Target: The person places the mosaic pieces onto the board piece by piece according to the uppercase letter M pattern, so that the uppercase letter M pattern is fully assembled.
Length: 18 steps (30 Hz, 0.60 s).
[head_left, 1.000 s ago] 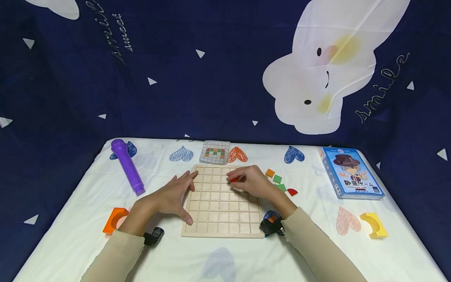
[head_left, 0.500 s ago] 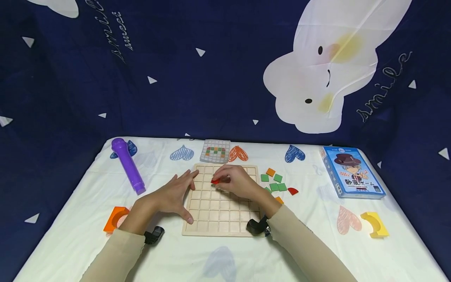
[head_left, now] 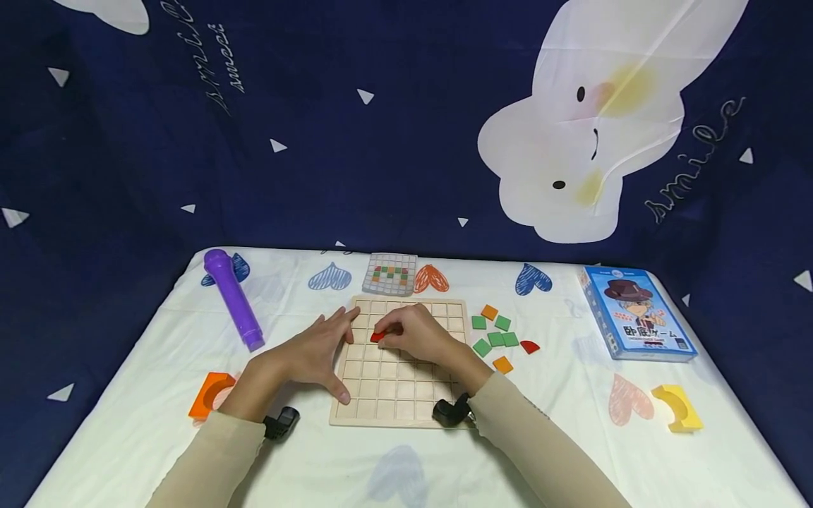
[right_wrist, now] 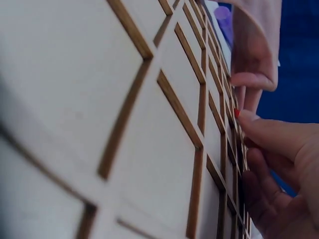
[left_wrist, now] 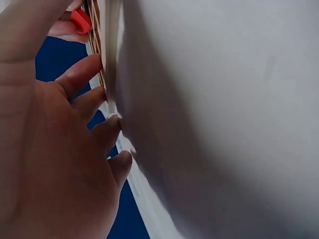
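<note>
A wooden grid board (head_left: pixel 381 409) lies in the middle of the table, its square cells edged by raised strips. My right hand (head_left: pixel 416 333) pinches a red quarter-round tile (head_left: pixel 377 337) between thumb and fingertips, low over the upper left cells. In the left wrist view the red tile (left_wrist: pixel 81 21) shows at the far side of the board. My left hand (head_left: pixel 311 360) rests along the board's left edge with fingers spread, thumb on the lower part of that edge. The left fingers (left_wrist: pixel 88 104) touch the board's side in the left wrist view.
Right of the board lie several green tiles (head_left: pixel 495 339), orange tiles (head_left: pixel 503 365) and a red tile (head_left: pixel 530 347). Behind stands a pattern card (head_left: pixel 389 275). A purple microphone (head_left: pixel 233 300), orange block (head_left: pixel 206 396), yellow block (head_left: pixel 679 409) and blue game box (head_left: pixel 638 314) surround them.
My right hand has moved left across the board with the red tile, then slightly toward me, uncovering more loose tiles on the right. My left hand has stayed on the board's edge.
</note>
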Each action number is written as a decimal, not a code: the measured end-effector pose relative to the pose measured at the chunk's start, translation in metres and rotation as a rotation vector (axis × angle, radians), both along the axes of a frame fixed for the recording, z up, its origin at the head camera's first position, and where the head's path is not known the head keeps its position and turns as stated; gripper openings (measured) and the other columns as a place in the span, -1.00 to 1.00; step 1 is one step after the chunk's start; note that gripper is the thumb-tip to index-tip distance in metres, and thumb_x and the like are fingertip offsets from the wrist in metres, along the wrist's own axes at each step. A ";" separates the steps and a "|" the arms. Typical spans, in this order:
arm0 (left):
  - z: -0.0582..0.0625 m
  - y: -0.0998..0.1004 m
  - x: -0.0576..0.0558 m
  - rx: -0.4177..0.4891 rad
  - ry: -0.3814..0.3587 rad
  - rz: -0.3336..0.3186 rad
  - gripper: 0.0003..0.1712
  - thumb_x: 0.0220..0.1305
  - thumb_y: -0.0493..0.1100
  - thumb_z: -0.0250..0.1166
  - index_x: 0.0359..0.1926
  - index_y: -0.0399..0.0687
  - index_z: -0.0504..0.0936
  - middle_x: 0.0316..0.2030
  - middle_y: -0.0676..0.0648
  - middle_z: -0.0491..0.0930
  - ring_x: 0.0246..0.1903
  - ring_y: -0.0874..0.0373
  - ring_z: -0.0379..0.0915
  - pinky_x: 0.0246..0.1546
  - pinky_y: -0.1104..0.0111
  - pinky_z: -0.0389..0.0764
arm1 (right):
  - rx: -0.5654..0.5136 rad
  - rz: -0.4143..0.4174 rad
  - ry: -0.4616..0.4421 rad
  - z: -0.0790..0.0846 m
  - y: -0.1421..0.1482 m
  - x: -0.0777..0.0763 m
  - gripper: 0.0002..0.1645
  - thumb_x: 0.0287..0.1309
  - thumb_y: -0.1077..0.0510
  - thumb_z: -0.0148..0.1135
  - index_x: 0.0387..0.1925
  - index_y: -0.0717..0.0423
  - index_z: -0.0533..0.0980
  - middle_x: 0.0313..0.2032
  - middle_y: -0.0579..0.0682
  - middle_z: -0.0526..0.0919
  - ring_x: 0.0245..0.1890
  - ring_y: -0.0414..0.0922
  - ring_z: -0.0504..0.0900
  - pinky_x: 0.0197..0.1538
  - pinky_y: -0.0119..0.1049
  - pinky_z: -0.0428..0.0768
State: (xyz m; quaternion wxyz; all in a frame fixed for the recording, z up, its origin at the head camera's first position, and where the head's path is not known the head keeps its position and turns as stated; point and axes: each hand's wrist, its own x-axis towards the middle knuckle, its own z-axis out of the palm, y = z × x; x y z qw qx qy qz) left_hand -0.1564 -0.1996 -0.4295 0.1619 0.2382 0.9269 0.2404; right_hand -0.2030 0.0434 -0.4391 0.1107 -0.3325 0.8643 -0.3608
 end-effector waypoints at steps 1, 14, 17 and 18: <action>0.000 0.000 0.000 0.004 -0.007 0.001 0.07 -0.52 0.35 0.72 -0.04 -0.02 0.38 0.63 -0.26 -0.06 0.63 -0.32 -0.20 0.61 -0.26 -0.09 | 0.004 0.000 0.003 0.000 -0.001 0.000 -0.77 0.16 0.16 0.47 -0.11 0.01 0.74 -0.15 -0.11 0.83 -0.22 -0.32 0.70 -0.11 -0.52 0.65; 0.001 0.003 0.000 0.034 -0.048 0.007 0.13 -0.50 0.30 0.74 0.07 -0.09 0.38 0.64 -0.25 -0.09 0.64 -0.31 -0.27 0.63 -0.22 -0.10 | 0.019 -0.007 0.096 -0.001 -0.005 0.000 -0.87 0.13 0.17 0.49 -0.24 0.00 0.77 -0.20 -0.10 0.80 -0.12 -0.19 0.72 -0.04 -0.39 0.65; 0.001 0.002 0.000 0.029 -0.050 0.011 0.13 -0.50 0.31 0.74 0.06 -0.09 0.38 0.64 -0.25 -0.09 0.64 -0.31 -0.27 0.63 -0.22 -0.10 | 0.018 0.005 0.080 -0.001 -0.005 -0.001 -0.86 0.14 0.16 0.49 -0.22 0.01 0.77 -0.19 -0.09 0.80 -0.14 -0.21 0.71 -0.08 -0.43 0.63; 0.001 0.002 0.000 0.027 -0.050 0.013 0.13 -0.50 0.31 0.74 0.06 -0.09 0.38 0.64 -0.25 -0.09 0.64 -0.31 -0.27 0.63 -0.22 -0.10 | 0.016 0.010 0.079 -0.002 -0.006 -0.002 -0.86 0.14 0.16 0.49 -0.22 0.01 0.77 -0.19 -0.09 0.80 -0.15 -0.21 0.71 -0.09 -0.44 0.63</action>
